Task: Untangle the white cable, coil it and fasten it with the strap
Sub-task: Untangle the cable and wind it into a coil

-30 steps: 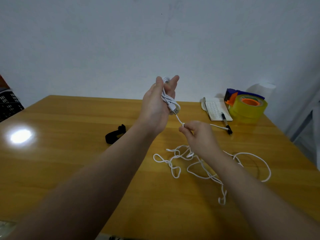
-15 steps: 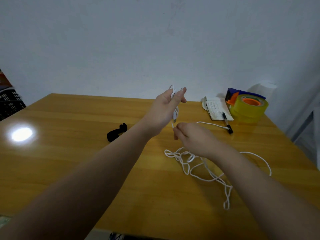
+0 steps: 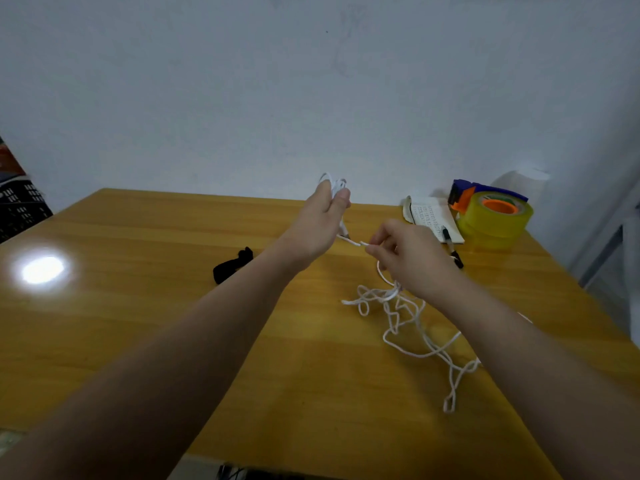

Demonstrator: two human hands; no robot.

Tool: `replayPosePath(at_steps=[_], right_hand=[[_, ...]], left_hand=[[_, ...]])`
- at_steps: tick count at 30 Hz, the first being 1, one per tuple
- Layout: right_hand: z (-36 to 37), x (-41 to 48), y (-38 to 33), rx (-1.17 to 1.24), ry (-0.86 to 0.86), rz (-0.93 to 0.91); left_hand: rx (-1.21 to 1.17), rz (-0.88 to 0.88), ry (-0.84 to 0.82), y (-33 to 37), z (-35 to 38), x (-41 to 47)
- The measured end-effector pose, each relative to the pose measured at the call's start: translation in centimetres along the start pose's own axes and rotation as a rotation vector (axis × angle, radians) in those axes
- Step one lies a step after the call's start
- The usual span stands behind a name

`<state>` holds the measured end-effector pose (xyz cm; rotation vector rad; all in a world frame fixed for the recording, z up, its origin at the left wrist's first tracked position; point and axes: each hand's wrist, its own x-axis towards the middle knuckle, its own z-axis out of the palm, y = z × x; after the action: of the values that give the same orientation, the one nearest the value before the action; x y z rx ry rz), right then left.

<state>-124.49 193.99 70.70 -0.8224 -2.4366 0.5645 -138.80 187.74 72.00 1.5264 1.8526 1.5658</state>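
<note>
Loose cable: most of the white cable [image 3: 384, 296] lies in a tangle on the desk [image 3: 145, 341], under and in front of the right forearm. Its kinked loops cross one another, and one long strand trails toward the near edge.
Right hand: the right hand [image 3: 412, 261] hangs just above the tangle. Thumb and forefinger are pinched together on the cable where it rises off the desk, and the other fingers are curled.
Strap: the black strap [image 3: 231, 265] lies flat on the desk to the left of both arms, well apart from the cable and touched by neither hand.
Left hand: the left hand [image 3: 320, 223] is raised, with its fingers closed round a small bundle of wound cable. The loops [image 3: 333, 183] stick out above the fingertips. A short stretch of cable runs from this hand to the right hand's pinch.
Far edge: a pen [image 3: 454, 252], a notebook [image 3: 429, 216] and rolls of tape [image 3: 495, 218] sit near the wall [image 3: 311, 81], out of the way.
Step in hand: coiling seems only just begun. A few turns are wound, while the larger part is unwound and knotted.
Next move: it likely calls for the right hand to draw a free length out of the tangle, shake or pick apart the crossings so nothing snags, and lay that length round the left hand's bundle. The strap comes after that.
</note>
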Motion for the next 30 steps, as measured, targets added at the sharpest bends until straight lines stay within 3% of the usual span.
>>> replayPosePath(at_steps=[2, 4, 7, 9, 14, 21, 27, 30], right_hand=[[0.1, -0.2, 0.1, -0.253, 0.071, -0.061], [0.6, -0.2, 0.4, -0.464, 0.079, -0.161], [1.7, -0.4, 0.6, -0.596, 0.076, -0.377], [2.1, -0.5, 0.6, -0.592, 0.126, -0.446], [1.4, -0.4, -0.7, -0.401, 0.151, -0.527], [-1.1, 0.0, -1.0, -0.085, -0.063, -0.205], [-1.3, 0.0, -0.6, 0.24, -0.252, 0.012], [-1.5, -0.2, -0.7, 0.286, -0.319, 0.051]], left_hand=[[-0.093, -0.052, 0.056, 0.0, 0.0, 0.1], [-0.359, -0.163, 0.107, 0.5, -0.1, 0.5], [-0.919, -0.307, 0.137, 1.5, -0.2, 1.3], [-1.02, -0.334, 0.134, 1.8, -0.2, 1.4], [-0.73, -0.283, 0.057, 1.2, 0.7, 0.8], [-0.382, -0.193, -0.254, 1.3, 0.8, -0.8], [0.148, -0.065, -0.331, 1.3, 0.3, -0.7], [0.192, -0.104, -0.341, 0.2, 0.4, -0.6]])
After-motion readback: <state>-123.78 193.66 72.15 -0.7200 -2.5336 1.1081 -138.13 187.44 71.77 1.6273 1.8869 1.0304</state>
